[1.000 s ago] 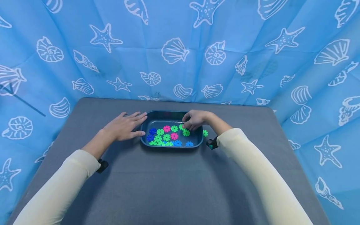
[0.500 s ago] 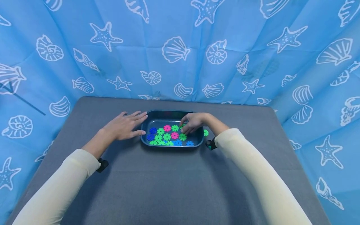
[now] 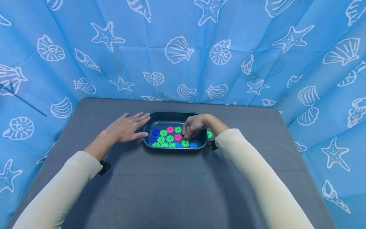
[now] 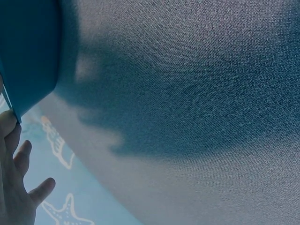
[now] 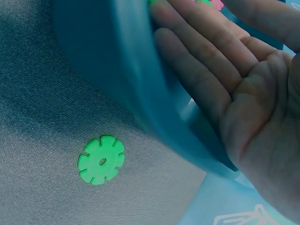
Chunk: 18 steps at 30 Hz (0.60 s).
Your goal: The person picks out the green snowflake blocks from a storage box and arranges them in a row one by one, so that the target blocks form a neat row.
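Note:
A dark blue tray (image 3: 168, 116) holds several flat notched plastic discs, among them a pink disc (image 3: 178, 137), a dark blue disc (image 3: 155, 132) and a lighter blue disc (image 3: 193, 145). My left hand (image 3: 125, 128) rests against the tray's left end, fingers spread and straight. Inside the tray, my right hand (image 3: 195, 124) reaches down from the right, its fingertips just behind a green disc (image 3: 185, 143) near the front wall. Fairly straight fingers (image 5: 192, 75) show in the right wrist view; their tips are partly hidden by the tray rim.
One green disc (image 5: 101, 160) lies on the grey cloth, outside the tray's right end. The tray stands toward the back of a cloth-covered table (image 3: 160, 190). Behind and beside it hangs a blue curtain (image 3: 194, 76) with white shells and starfish.
The right hand has moved slightly toward the tray's front, and a green disc has shifted forward with it, now partly covering a blue one. The left hand stays in place.

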### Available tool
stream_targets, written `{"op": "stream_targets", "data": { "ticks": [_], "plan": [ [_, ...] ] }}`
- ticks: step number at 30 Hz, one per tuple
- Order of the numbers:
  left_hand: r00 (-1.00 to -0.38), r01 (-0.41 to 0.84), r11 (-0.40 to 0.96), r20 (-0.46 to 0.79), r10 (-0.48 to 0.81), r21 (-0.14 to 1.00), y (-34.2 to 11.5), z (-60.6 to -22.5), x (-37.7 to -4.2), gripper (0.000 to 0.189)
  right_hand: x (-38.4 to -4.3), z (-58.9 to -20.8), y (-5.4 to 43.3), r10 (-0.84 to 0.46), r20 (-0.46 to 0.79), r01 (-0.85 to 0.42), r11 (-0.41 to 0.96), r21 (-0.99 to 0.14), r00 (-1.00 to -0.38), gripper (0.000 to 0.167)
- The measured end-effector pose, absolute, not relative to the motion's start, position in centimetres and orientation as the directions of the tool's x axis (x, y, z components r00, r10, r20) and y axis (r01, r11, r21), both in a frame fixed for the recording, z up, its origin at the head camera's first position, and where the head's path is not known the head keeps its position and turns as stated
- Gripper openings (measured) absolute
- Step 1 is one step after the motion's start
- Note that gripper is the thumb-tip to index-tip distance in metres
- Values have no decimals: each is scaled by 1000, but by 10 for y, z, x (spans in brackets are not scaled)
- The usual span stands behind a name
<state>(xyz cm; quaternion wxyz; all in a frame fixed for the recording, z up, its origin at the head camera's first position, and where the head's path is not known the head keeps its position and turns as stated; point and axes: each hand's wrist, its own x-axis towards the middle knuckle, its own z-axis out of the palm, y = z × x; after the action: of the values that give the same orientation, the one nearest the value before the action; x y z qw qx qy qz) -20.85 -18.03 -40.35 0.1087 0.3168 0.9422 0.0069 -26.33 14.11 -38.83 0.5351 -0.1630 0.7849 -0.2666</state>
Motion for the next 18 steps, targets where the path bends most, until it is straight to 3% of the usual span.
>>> {"op": "stream_targets", "data": {
  "ticks": [12, 18],
  "plan": [
    [-771, 604, 792, -188, 608, 82, -180, -404, -208, 79, -260, -391, 131, -497, -815, 92, 835, -543, -300, 26],
    [-774, 603, 793, -181, 607, 83, -181, -405, -207, 79, -255, -395, 126, -506, -823, 64, 841, -538, -259, 29]
  ]
}}
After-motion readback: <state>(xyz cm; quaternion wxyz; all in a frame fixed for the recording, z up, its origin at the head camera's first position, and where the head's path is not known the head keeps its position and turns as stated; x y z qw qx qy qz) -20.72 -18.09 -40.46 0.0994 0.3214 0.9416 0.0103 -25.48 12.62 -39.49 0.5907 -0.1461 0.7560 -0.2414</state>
